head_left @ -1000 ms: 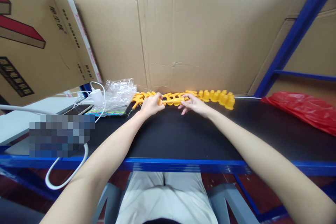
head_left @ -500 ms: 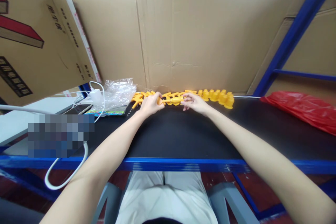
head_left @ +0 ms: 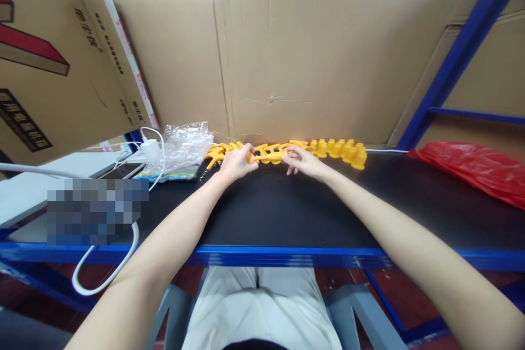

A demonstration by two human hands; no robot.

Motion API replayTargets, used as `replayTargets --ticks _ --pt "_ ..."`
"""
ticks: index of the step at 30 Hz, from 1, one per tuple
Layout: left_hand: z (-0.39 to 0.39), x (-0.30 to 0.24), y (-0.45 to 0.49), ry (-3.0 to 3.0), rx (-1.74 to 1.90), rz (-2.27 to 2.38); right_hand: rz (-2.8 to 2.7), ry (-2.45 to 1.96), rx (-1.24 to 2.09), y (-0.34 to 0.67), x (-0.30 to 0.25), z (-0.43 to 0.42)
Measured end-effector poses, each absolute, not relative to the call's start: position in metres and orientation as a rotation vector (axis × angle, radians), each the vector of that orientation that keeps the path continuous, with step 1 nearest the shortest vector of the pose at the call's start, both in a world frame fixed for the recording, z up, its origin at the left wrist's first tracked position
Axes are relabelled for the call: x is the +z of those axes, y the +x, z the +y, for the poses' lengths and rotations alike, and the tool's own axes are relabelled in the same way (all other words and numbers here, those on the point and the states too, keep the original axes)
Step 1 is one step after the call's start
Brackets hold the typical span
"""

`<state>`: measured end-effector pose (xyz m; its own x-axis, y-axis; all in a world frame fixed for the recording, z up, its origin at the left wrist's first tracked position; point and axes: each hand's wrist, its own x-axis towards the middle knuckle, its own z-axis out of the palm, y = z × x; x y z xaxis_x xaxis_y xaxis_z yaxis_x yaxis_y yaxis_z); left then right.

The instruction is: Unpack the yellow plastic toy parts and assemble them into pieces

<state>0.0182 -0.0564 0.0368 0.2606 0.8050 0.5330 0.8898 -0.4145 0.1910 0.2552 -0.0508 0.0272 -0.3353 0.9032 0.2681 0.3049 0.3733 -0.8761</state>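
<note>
Between my two hands lies a long yellow plastic piece (head_left: 268,157), with a thin stem on its left and a thicker body on its right. My left hand (head_left: 238,165) is closed around its left end, fingers curled. With thumb and fingertips, my right hand (head_left: 304,163) pinches its right end. Behind the hands, along the cardboard, several branched yellow plastic parts (head_left: 214,154) lie in a row, partly hidden by my fingers. To the right of my right hand, several yellow cup-like parts (head_left: 337,149) stand close together on the black tabletop (head_left: 283,208).
A tall cardboard panel (head_left: 328,60) closes off the back. On the left are crumpled clear plastic wrap (head_left: 186,145), a white charger (head_left: 151,149), white cables and a blurred-out object (head_left: 98,210). A red plastic bag (head_left: 471,169) lies at right. The table has a blue front edge (head_left: 287,257).
</note>
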Motion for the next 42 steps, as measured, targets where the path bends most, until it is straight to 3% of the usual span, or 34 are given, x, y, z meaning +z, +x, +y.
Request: replayTargets --ticks 42 --pt "-0.059 0.036 0.022 -2.36 -0.834 -1.593 -1.756 -1.059 1.027 0.255 0.035 -0.064"
